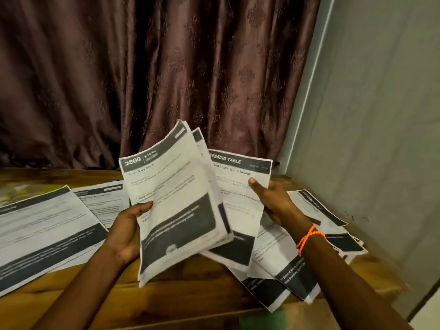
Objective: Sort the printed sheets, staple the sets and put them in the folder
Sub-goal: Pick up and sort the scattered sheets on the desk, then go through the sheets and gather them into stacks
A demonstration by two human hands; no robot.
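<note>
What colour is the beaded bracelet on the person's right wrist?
Orange; the bracelet shows clearly in the head view.

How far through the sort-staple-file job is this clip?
Early, still sorting. Done: some sheets laid on the table, left and right. In hand: left hand grips a stack; right hand holds a "Dressing Table" sheet. Left: stapling and filing; no stapler or folder identifiable.

Brown patterned curtain (154, 75) hung in folds behind wooden table (195, 294). Grey wall (381, 115) seen at right, meeting curtain at corner. Room dimly, warmly lit.
</note>
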